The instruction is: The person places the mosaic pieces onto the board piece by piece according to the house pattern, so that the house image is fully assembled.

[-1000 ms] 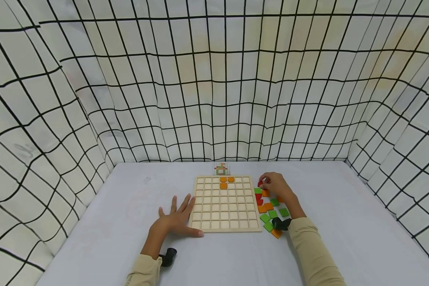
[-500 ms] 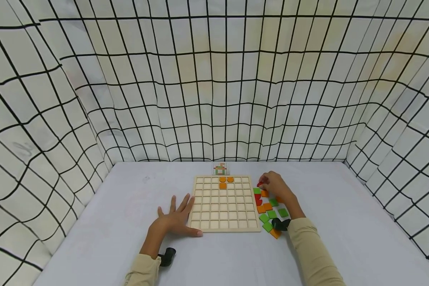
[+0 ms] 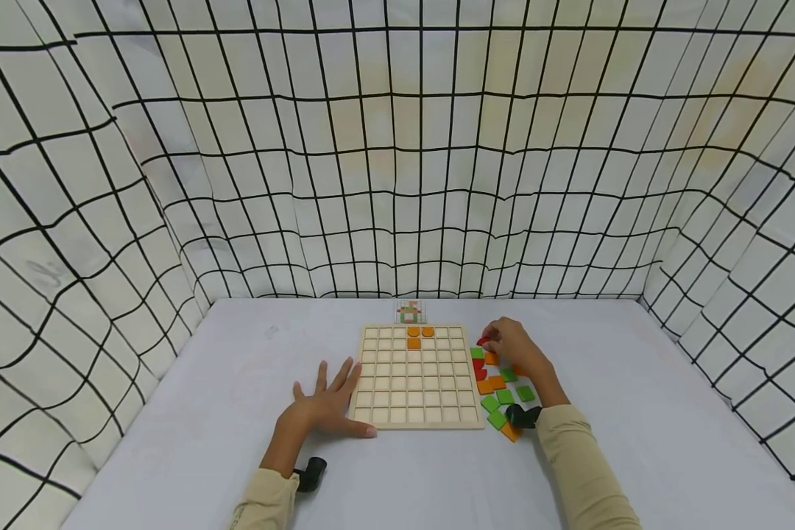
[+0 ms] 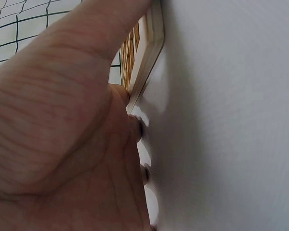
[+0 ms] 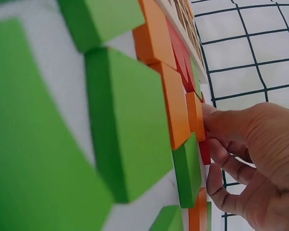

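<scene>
A square wooden grid board lies on the white table. My left hand is spread flat at its near left corner, fingertips at the left edge and thumb along the front edge. In the left wrist view, the palm stands beside the board's rim. Beyond the board's right side, my right hand pinches a red piece between thumb and fingers, just past the loose tiles. Two orange round pieces and one orange square sit in cells near the board's far edge.
Loose green, orange and red pieces are scattered right of the board, under the right wrist. A small card with a coloured pattern lies behind the board. White walls with black grid netting enclose the table.
The red piece at my right fingertips has tilted slightly flatter. The left hand and the board keep their places.
</scene>
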`<action>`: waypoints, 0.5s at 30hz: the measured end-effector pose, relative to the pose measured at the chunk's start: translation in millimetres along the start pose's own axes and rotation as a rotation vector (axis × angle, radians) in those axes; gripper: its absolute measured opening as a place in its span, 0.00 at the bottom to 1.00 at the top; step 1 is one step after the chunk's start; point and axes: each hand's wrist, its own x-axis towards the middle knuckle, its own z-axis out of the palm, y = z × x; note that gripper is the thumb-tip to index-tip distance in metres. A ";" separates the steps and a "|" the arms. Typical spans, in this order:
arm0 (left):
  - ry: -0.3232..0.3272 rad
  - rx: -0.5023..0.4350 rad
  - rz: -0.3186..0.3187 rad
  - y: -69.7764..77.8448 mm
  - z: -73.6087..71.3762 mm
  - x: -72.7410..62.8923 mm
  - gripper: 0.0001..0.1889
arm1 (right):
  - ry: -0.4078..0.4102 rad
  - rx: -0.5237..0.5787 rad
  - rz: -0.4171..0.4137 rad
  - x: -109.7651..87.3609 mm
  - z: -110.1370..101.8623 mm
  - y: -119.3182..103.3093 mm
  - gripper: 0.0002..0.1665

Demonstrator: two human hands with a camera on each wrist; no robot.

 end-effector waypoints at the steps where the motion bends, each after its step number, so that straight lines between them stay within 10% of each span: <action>1: -0.001 0.000 -0.002 0.0 -0.1 0.1 0.65 | -0.006 0.003 0.005 0.0 -0.3 -0.3 0.09; 15: 0.005 0.008 0.010 0.1 -0.1 -1.2 0.65 | -0.035 0.024 -0.001 0.5 -0.4 0.0 0.10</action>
